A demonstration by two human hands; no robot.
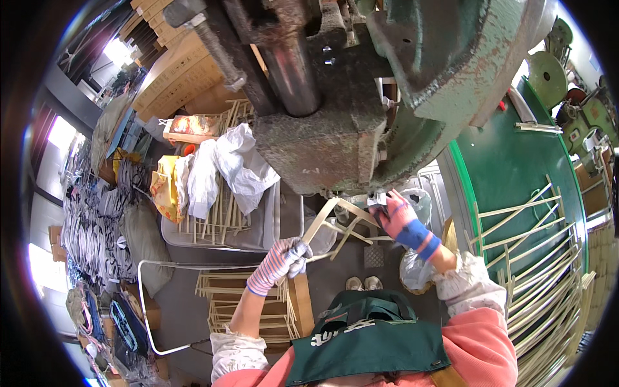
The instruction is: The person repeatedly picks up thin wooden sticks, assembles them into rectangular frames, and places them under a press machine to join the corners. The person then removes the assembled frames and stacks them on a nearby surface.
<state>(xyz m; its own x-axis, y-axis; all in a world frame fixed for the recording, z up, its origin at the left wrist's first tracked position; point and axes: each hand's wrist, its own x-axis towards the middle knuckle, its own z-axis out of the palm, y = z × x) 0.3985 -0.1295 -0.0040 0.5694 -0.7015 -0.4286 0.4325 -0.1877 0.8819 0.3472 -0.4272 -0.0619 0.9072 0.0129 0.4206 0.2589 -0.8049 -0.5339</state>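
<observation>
A cream-coloured bent-strip frame (317,222) with crossing bars is held below the machine's heavy dark metal head (316,151). My left hand (278,263), in a pale striped glove, is closed on the frame's near left side. Farther right, my right hand (398,219), in a pink and blue glove, has its fingers closed at the frame's right end, close under the machine head. A small shiny metal piece (376,200) shows beside these fingertips; whether they touch it I cannot tell. The machine head hides the frame's far edge.
Several similar frames lie stacked on the green table (500,161) at right and in a pile (248,309) at lower left. A grey bin (258,238) bears more frames and white sacks (235,164). A bucket lined with plastic (416,271) stands by my right arm.
</observation>
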